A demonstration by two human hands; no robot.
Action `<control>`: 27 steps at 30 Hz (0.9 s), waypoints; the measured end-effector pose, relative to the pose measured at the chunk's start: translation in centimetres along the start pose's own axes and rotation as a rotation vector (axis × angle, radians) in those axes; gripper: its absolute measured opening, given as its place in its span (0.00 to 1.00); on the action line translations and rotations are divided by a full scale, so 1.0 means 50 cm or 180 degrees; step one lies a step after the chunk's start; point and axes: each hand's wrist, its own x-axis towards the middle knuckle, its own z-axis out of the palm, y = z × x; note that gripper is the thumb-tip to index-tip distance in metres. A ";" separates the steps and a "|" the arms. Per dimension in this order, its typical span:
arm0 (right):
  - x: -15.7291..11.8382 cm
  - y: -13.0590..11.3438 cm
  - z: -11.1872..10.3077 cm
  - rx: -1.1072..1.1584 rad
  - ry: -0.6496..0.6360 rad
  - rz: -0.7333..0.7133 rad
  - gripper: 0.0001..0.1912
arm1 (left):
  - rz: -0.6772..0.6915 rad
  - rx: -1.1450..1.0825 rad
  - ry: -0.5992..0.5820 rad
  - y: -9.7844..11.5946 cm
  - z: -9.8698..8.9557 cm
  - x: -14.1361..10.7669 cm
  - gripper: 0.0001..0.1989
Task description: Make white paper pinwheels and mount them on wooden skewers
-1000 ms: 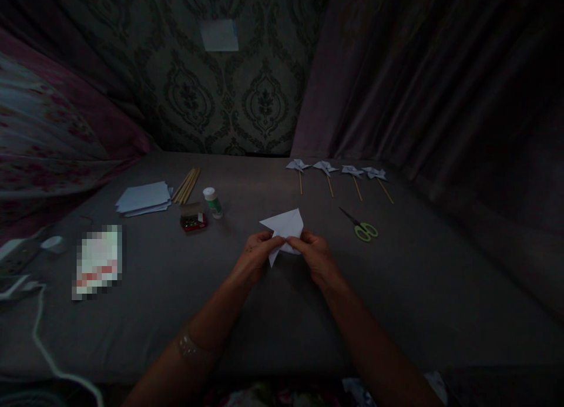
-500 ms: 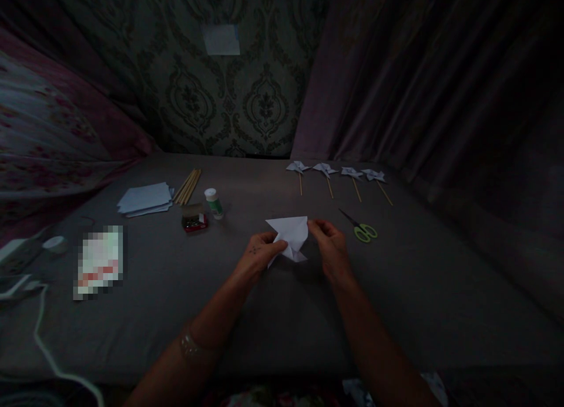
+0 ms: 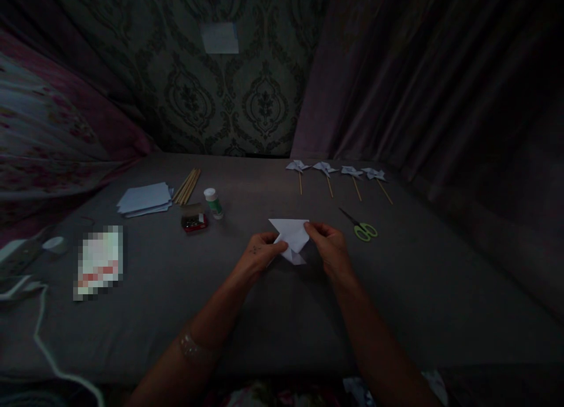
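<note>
Head view, dim light: both hands meet at mid-frame over the grey bed [image 3: 273, 313], working a white folded paper [image 3: 291, 235]. Left hand [image 3: 258, 259] pinches the paper's lower left edge, fingers closed on it; right hand [image 3: 331, 248] grips the upper right corner, thumb and fingers shut on the fold. The paper sits just above the sheet, points sticking out left and down. Just right of it lie green scissors [image 3: 362, 227]. Farther back, four pinwheels [image 3: 337, 172] on sticks lie in a row. To the left, a red box [image 3: 194, 220] beside a glue bottle [image 3: 213, 202], then sticks [image 3: 187, 185] and a paper stack [image 3: 144, 198] touching them
</note>
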 end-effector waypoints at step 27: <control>0.002 -0.009 -0.018 -0.1518 -0.0155 -0.2168 0.04 | -0.0280 0.0277 -0.0168 0.008 0.000 -0.004 0.05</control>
